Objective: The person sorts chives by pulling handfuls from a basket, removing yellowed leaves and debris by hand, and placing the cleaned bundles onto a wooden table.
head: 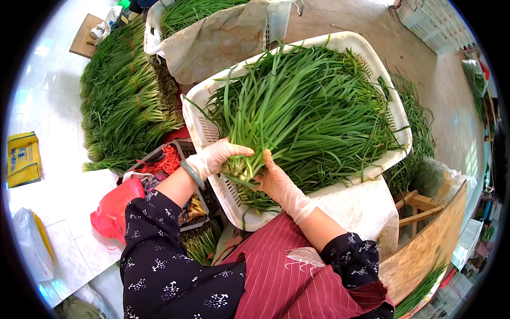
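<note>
A loose bunch of green garlic chives [261, 119] is held between both hands, its pale root ends towards me and its leaves fanning away. My left hand [215, 156], in a thin translucent glove, grips the left side of the stems with the thumb on top. On the other side, my right hand [281, 187], gloved too, closes around the stems near their pale ends, thumb up. Under the bunch stands a white plastic basket [255, 221] heaped with more loose chives [338, 131]. The fingers beneath the stems are partly hidden.
Banded chive bundles [127, 99] are stacked at left. A dark crate [185, 147] holds red ties [165, 159], beside a red plastic bag [119, 207]. Another white basket [277, 20] stands ahead, draped with a stained cloth [219, 40]. Leaf scraps [416, 127] and a wooden board [430, 243] lie right.
</note>
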`<action>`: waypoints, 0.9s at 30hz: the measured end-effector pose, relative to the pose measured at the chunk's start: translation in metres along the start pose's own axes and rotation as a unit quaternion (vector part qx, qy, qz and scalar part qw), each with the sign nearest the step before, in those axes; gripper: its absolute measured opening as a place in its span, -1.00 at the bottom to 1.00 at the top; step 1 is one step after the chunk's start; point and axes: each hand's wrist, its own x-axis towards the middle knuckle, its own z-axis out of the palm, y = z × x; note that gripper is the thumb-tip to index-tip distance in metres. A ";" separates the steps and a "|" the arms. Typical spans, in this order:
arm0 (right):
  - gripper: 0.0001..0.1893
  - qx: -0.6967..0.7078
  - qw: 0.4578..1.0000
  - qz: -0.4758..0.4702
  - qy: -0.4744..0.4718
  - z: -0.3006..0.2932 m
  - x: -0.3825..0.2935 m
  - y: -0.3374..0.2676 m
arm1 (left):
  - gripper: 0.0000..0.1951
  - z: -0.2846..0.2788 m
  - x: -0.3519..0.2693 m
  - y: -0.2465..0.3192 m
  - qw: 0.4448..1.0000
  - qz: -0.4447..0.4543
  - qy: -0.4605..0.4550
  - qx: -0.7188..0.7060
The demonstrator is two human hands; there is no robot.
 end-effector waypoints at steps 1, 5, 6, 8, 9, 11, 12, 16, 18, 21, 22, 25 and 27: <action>-0.18 -0.015 1.000 -0.012 0.013 0.005 0.002 -0.002 | -0.49 0.007 0.000 -0.005 0.999 0.031 0.017 0.012; -0.39 -0.030 0.998 -0.023 0.057 0.024 -0.020 -0.017 | 0.06 0.056 -0.002 -0.024 0.946 0.122 0.147 0.262; -0.42 0.000 0.999 -0.044 0.028 0.019 -0.020 -0.014 | 0.02 0.059 0.006 -0.043 0.919 0.129 0.186 0.321; -0.59 0.088 0.995 -0.037 -0.012 -0.003 -0.014 -0.009 | 0.02 0.084 -0.001 -0.049 0.878 0.145 0.217 0.401; -0.60 0.152 0.983 -0.085 -0.060 -0.023 -0.007 -0.001 | 0.05 0.093 0.008 -0.066 0.836 0.177 0.246 0.457; -0.55 0.208 0.965 -0.125 -0.100 -0.031 -0.007 0.005 | 0.08 0.114 0.001 -0.066 0.814 0.178 0.234 0.501; -0.52 0.235 0.953 -0.147 -0.119 -0.033 -0.010 0.006 | 0.08 0.124 -0.005 -0.061 0.818 0.183 0.224 0.497; -0.35 0.357 0.848 -0.353 -0.168 0.034 -0.034 0.020 | 0.19 0.132 -0.016 -0.065 0.793 0.264 0.173 0.521; -0.23 0.168 0.959 -0.215 -0.083 0.012 -0.057 -0.005 | 0.19 0.131 -0.014 -0.067 0.812 0.256 0.177 0.494; -0.26 0.411 0.888 -0.204 -0.017 0.008 -0.042 -0.001 | 0.09 0.133 -0.029 -0.051 0.847 0.229 0.130 0.462; -0.30 0.394 0.897 -0.197 0.036 0.000 -0.037 -0.001 | 0.05 0.123 -0.037 -0.037 0.865 0.206 0.081 0.450; -0.40 0.139 0.978 -0.156 -0.012 -0.017 -0.061 -0.029 | -0.35 0.087 -0.066 -0.011 0.955 0.221 -0.016 0.196; -0.20 0.113 0.977 -0.181 0.021 -0.017 -0.060 -0.029 | -0.46 0.061 -0.063 0.002 0.979 0.166 0.079 0.084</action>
